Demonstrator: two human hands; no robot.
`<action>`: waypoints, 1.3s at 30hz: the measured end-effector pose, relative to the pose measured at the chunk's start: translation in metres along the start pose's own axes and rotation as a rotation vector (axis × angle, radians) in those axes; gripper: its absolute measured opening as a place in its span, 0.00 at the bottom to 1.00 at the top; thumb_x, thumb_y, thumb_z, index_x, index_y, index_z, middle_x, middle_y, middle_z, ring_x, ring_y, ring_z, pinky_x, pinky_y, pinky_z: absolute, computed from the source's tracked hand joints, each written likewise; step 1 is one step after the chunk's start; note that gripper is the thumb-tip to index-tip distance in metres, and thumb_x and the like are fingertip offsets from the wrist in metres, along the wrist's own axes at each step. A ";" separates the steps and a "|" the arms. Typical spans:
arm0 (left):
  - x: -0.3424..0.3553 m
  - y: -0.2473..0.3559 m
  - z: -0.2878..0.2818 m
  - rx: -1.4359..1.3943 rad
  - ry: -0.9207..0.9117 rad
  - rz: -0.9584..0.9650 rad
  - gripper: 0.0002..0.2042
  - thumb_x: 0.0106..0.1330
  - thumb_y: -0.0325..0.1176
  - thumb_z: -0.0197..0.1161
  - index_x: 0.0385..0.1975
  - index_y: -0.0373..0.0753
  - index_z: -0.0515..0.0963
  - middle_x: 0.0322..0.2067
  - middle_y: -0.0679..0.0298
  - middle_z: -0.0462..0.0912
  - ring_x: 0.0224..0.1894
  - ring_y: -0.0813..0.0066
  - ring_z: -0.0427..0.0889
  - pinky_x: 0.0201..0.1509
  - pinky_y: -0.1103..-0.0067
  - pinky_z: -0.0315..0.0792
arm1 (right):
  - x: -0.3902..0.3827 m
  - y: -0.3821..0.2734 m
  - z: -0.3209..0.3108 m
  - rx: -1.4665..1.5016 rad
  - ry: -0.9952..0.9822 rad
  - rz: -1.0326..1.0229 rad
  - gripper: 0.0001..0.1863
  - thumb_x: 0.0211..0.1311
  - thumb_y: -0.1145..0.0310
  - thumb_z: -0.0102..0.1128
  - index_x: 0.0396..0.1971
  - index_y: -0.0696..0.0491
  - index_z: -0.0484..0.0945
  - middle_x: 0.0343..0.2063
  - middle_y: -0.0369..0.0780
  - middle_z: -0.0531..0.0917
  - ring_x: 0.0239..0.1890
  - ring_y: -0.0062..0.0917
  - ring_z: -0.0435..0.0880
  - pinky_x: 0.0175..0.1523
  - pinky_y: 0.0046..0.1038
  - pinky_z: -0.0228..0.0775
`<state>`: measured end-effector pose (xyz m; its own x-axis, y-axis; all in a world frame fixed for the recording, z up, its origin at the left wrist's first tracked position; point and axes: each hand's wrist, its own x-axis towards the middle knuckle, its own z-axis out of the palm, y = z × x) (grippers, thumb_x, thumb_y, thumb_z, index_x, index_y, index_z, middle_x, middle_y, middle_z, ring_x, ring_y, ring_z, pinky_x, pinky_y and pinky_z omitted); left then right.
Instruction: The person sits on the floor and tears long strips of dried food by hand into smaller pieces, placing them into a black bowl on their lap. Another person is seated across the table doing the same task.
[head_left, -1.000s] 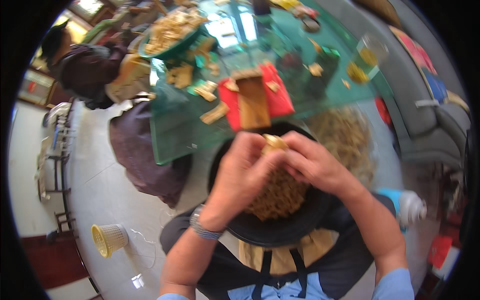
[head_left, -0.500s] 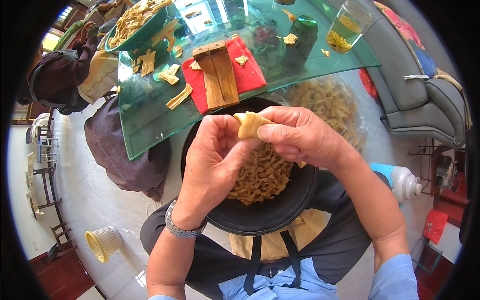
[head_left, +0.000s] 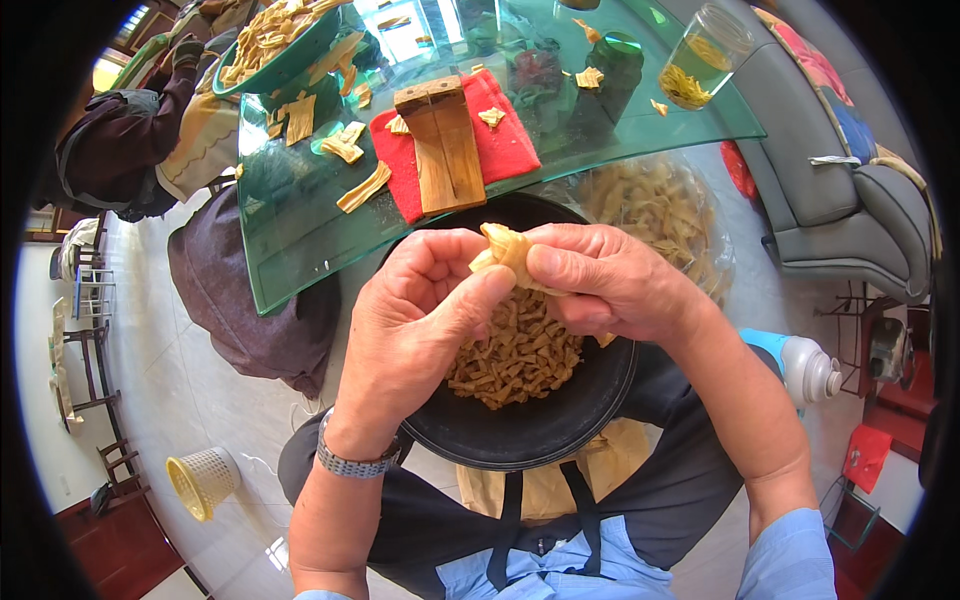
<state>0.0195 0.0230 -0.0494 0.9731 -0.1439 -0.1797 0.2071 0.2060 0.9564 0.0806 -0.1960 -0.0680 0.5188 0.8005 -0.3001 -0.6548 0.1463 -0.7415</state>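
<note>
The left hand (head_left: 405,320), a metal-banded watch (head_left: 355,462) on its wrist, pinches one side of a folded yellow strip (head_left: 508,250) between thumb and fingers. The right hand (head_left: 630,285) grips the strip's other side, thumb pressed on top; a pale tip shows beneath its fingers, perhaps part of the same strip. Both hands are above a black bowl (head_left: 500,443) partly filled with small tan pieces (head_left: 520,350). Beyond its far rim, a wooden block (head_left: 445,150) rests on a red cloth (head_left: 505,130) at the edge of a glass table (head_left: 290,220). On the floor by the table, a clear plastic bag (head_left: 660,210) holds more tan strips. To the right is a blue-and-grey bottle (head_left: 805,370) — any marking on it is too small to read. Farther off on the table, a clear jar (head_left: 720,50) contains yellowish bits in liquid, and a green basin (head_left: 285,75) is heaped with yellow strips.
</note>
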 end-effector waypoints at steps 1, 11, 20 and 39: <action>0.000 -0.002 0.001 0.087 0.041 0.037 0.12 0.71 0.27 0.69 0.51 0.33 0.77 0.39 0.70 0.83 0.36 0.88 0.79 0.40 0.87 0.75 | 0.002 0.002 0.000 0.016 0.003 0.009 0.21 0.78 0.56 0.58 0.62 0.52 0.76 0.18 0.24 0.68 0.16 0.07 0.60 0.21 0.14 0.49; 0.004 -0.021 -0.009 0.436 0.170 0.151 0.07 0.71 0.28 0.69 0.40 0.34 0.78 0.29 0.71 0.80 0.32 0.88 0.78 0.38 0.85 0.74 | 0.015 0.013 0.009 -0.163 0.218 -0.081 0.14 0.76 0.60 0.62 0.48 0.56 0.79 0.24 0.28 0.75 0.23 0.09 0.68 0.27 0.16 0.60; -0.001 -0.008 0.002 0.125 0.006 0.037 0.13 0.74 0.29 0.66 0.52 0.33 0.72 0.39 0.68 0.80 0.38 0.86 0.78 0.44 0.85 0.76 | 0.004 0.020 -0.009 0.040 0.007 0.010 0.16 0.75 0.61 0.64 0.54 0.54 0.82 0.24 0.27 0.77 0.22 0.07 0.70 0.24 0.14 0.58; -0.001 -0.003 -0.026 -0.118 0.116 -0.070 0.07 0.79 0.32 0.58 0.44 0.35 0.76 0.29 0.65 0.80 0.31 0.77 0.81 0.39 0.78 0.79 | 0.021 0.023 0.014 -0.448 0.222 -0.287 0.12 0.73 0.69 0.65 0.52 0.55 0.81 0.31 0.28 0.80 0.31 0.08 0.73 0.36 0.16 0.67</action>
<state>0.0210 0.0478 -0.0579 0.9595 -0.0503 -0.2773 0.2789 0.3127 0.9080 0.0690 -0.1679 -0.0829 0.7758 0.6169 -0.1322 -0.1988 0.0401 -0.9792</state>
